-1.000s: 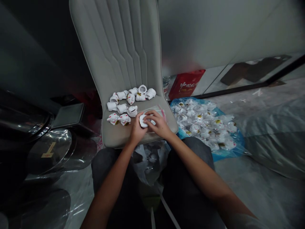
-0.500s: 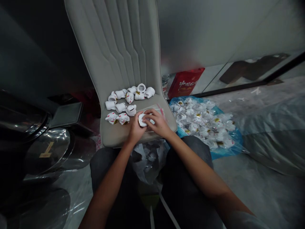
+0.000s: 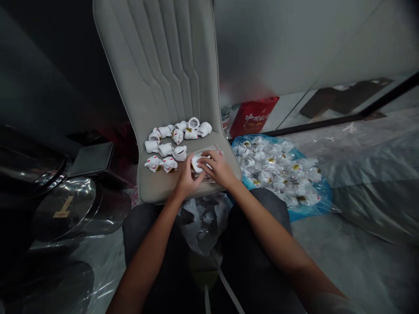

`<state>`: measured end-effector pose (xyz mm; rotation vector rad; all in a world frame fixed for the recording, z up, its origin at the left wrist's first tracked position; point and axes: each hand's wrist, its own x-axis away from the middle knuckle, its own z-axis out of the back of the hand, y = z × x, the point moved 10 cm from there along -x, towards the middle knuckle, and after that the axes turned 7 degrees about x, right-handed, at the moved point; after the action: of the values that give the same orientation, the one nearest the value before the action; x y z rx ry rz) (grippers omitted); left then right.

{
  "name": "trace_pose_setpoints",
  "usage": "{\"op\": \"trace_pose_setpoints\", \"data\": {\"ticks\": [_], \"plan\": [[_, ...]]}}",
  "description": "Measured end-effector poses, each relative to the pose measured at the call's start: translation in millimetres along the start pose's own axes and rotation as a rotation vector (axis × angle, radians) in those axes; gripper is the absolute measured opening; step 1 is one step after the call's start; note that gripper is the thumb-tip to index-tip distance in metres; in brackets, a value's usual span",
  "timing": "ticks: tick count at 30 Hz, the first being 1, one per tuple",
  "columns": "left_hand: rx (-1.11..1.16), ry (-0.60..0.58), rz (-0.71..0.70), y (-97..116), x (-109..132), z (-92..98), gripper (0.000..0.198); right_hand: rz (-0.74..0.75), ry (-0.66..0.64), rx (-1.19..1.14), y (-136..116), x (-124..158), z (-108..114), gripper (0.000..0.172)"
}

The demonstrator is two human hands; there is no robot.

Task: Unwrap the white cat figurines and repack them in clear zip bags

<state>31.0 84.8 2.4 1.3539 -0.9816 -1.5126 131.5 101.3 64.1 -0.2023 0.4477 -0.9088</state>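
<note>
Between my two hands is a white cat figurine (image 3: 197, 162), partly covered by fingers. My left hand (image 3: 187, 178) grips it from the left side, thumb toward me. My right hand (image 3: 218, 168) closes on it from the right, its fingers over the top. Under the hands a clear plastic bag (image 3: 209, 175) lies on the grey chair seat (image 3: 157, 187). Left of my hands, more white cat figurines (image 3: 170, 164) lie in loose rows, some with red ears and gold marks, some showing a slot or a round opening.
A blue plastic sheet (image 3: 299, 213) on the floor at right bears many bagged figurines (image 3: 278, 163). A red bag (image 3: 253, 117) stands behind it. Between my knees hangs a translucent plastic bag (image 3: 204, 226). Shiny round metal containers (image 3: 70, 209) stand at left.
Both hands stay around the figurine, with the fingers slightly shifted and my left thumb stretched further along its near side. The view has tilted a little; the rows of figurines look unchanged.
</note>
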Motion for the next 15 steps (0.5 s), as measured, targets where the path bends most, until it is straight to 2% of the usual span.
{"op": "trace_pose_setpoints", "data": {"ticks": [4,10,15], "plan": [[0.004,-0.047,0.02,-4.0,-1.7,1.4,0.062,-0.035,0.002,-0.012,11.0,-0.1,1.0,0.028],[-0.078,0.059,0.029,-4.6,-1.3,10.6,0.058,-0.077,-0.015,-0.049,14.5,-0.8,-7.5,0.029],[-0.121,0.058,0.024,1.2,4.3,14.3,0.056,-0.109,-0.015,-0.043,10.4,1.5,-15.7,0.025]]}}
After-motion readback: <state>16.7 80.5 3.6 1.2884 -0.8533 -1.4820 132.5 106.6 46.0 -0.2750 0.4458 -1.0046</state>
